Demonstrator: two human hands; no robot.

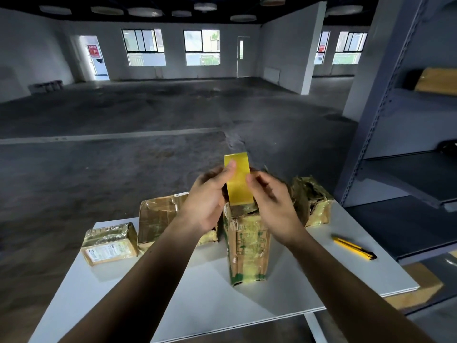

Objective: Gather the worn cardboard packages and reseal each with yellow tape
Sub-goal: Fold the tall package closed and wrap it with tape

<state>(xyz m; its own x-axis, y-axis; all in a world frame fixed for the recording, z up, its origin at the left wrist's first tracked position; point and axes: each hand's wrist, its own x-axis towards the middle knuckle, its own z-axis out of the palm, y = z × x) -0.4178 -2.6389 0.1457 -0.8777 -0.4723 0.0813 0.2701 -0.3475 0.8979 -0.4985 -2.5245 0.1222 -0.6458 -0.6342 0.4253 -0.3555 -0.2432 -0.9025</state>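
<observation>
A strip of yellow tape (239, 179) stands upright above a tall worn cardboard package (247, 246) on the white table (197, 298). My left hand (207, 196) pinches the strip's left edge, thumb near its top. My right hand (269, 201) pinches the strip's right edge. The strip's lower end meets the package's top. Three other worn packages lie on the table: a small one with a label (110, 243) at the left, a larger one (160, 216) behind my left arm, and a crumpled one (312, 201) at the right. No tape roll is visible.
A yellow and black utility knife (353, 247) lies on the table's right side. A grey metal shelving unit (400, 144) stands close at the right, with a cardboard piece (436, 81) on an upper shelf. Beyond the table lies open concrete floor.
</observation>
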